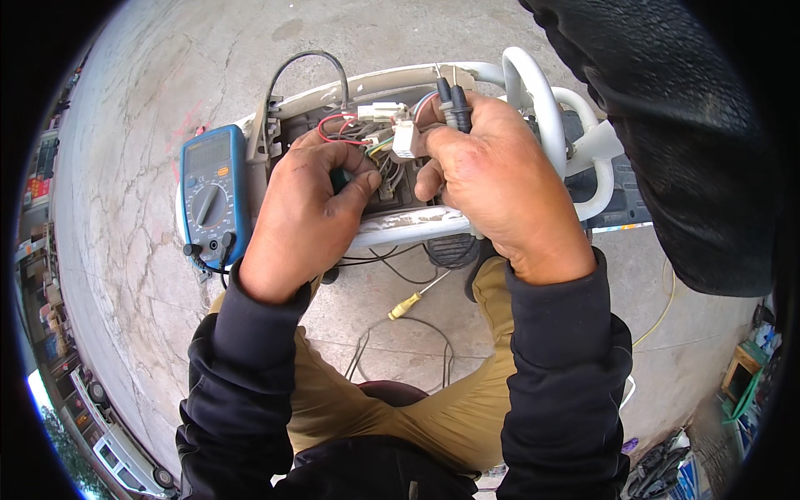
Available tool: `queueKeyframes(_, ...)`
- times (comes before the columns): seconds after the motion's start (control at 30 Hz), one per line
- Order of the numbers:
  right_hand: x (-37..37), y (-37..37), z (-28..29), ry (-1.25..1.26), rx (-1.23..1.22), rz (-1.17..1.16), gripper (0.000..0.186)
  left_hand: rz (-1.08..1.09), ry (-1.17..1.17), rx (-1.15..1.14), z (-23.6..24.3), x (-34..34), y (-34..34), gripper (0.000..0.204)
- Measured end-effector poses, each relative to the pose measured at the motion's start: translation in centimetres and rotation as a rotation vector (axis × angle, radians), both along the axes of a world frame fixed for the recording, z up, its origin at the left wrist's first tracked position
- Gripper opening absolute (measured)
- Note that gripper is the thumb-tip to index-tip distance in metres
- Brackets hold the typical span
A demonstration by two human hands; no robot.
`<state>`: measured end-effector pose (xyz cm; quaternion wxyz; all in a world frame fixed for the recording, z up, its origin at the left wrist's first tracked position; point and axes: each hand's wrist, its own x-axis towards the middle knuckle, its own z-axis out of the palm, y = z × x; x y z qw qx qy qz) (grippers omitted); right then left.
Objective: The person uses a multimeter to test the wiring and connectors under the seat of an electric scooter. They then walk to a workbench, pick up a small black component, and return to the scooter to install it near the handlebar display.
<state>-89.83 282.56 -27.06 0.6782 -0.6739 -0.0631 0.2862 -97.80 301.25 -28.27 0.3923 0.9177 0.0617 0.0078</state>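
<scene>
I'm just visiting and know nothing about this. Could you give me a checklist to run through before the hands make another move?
1. Probes in hand: ok, both tucked in the right hand.
2. Probe tips clear of the wires: ok, they point away from the bundle.
3. Plugs at the meter: ok, two sit at its lower end.
4. Meter reading: cannot tell, the display is too dim.
5. Left hand free: not ok, it is in among the wires.
6. Screwdriver put away: not ok, it lies on the ground.
</scene>
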Motion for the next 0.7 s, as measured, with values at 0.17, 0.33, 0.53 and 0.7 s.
queueKeyframes(0.17,0.6,-0.5,0.0,-0.084,-0.074,0.076,0.014,-0.034,-0.045,0.039,0.0,-0.1,0.1,0.011)
queueKeyframes(0.33,1.1,-0.1,-0.3,-0.210,-0.175,0.061,0.016,-0.045,-0.040,0.044,0.1,-0.1,0.2,0.008)
queueKeyframes(0.53,0.5,0.3,0.2,-0.024,-0.064,-0.016,0.018,-0.076,-0.120,0.032,-0.1,-0.2,0.2,0.007)
queueKeyframes(0.7,0.6,0.5,-0.1,0.077,-0.077,-0.026,0.019,-0.062,-0.108,-0.018,-0.2,-0.4,0.1,0.011)
